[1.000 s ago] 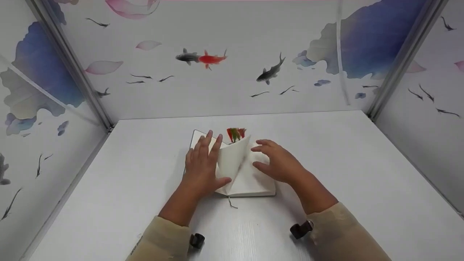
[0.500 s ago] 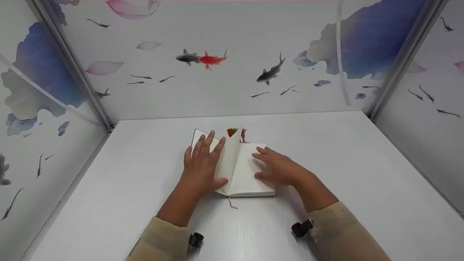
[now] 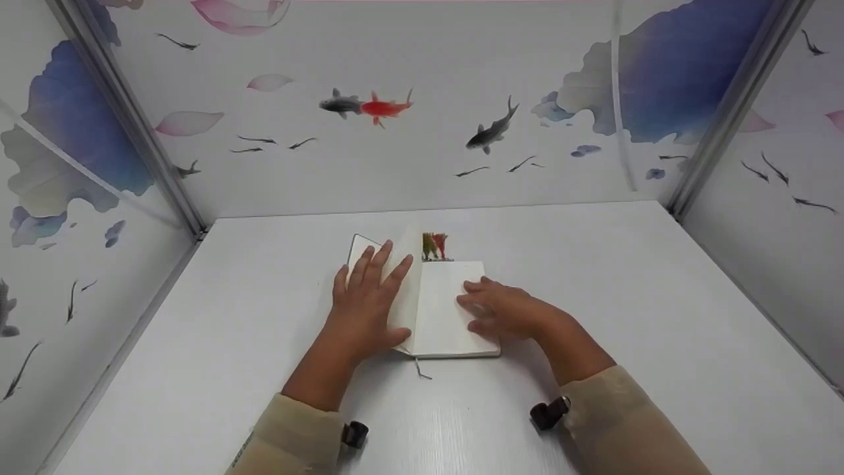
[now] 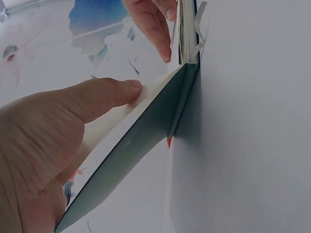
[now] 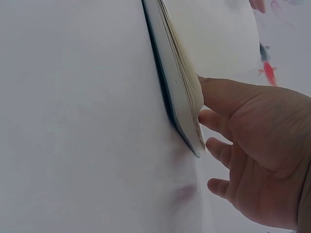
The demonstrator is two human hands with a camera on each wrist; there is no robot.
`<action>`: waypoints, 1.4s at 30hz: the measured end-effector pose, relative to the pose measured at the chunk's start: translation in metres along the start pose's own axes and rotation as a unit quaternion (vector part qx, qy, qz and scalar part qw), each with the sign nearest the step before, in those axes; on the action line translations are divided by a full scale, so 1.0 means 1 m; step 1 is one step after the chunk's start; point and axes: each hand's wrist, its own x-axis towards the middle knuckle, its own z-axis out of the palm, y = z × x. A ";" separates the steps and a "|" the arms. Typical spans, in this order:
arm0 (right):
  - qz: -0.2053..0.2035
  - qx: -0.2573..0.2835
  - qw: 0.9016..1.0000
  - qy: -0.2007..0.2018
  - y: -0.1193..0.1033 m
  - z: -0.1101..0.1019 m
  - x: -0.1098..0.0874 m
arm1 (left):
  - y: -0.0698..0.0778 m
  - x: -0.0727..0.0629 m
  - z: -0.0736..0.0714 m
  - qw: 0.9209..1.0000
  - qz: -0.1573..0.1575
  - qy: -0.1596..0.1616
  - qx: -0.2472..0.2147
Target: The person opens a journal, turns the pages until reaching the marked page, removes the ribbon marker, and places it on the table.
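An open notebook (image 3: 448, 310) with blank cream pages lies on the white table. My left hand (image 3: 359, 313) rests spread on the raised left pages, fingers straight. In the left wrist view, the dark green cover (image 4: 141, 141) slants up off the table beside that hand's thumb. My right hand (image 3: 511, 310) touches the right page near its outer edge with loosely bent fingers. From the right wrist view, its thumb meets the edge of the page stack (image 5: 182, 73); the fingers hold no page that I can see. A thin ribbon bookmark (image 3: 422, 369) trails from the spine.
Just behind the notebook lies a small red and green item (image 3: 435, 245), partly hidden by a page; its kind is unclear. White panels (image 3: 409, 158) printed with fish and petals enclose the white table (image 3: 231, 316) at the back and sides.
The half-raised page has swung left to the left hand, baring the right page. My right hand has come down onto that page. The left hand has shifted slightly.
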 end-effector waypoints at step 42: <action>-0.004 0.022 1.000 0.005 -0.003 0.002 -0.001 | -0.011 -0.003 0.020 0.987 -0.068 -0.141 -0.046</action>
